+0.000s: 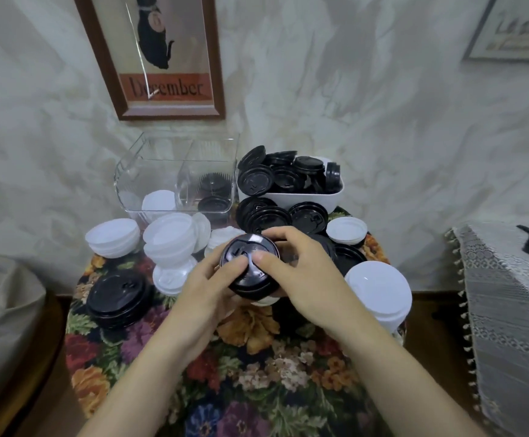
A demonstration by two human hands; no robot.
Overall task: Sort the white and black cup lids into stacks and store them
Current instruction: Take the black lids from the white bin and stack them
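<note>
1. The left hand (206, 279) and right hand (301, 279) both grip the stack of black lids (246, 280) just above the bench (256, 389), thumbs on top.
2. Press evenly and square the rims, then aim for the black side of the clear bin (219, 159).

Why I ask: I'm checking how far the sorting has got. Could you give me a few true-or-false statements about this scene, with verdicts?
1. The left hand and right hand both hold a black lid stack over the table. True.
2. The white bowl is filled with white lids. False: it holds loose black lids.
3. The clear bin has stored white lids in its left compartment and stored black lids in its right. True.
4. Only black lids lie on the flowered cloth. False: white stacks sit there too.
</note>
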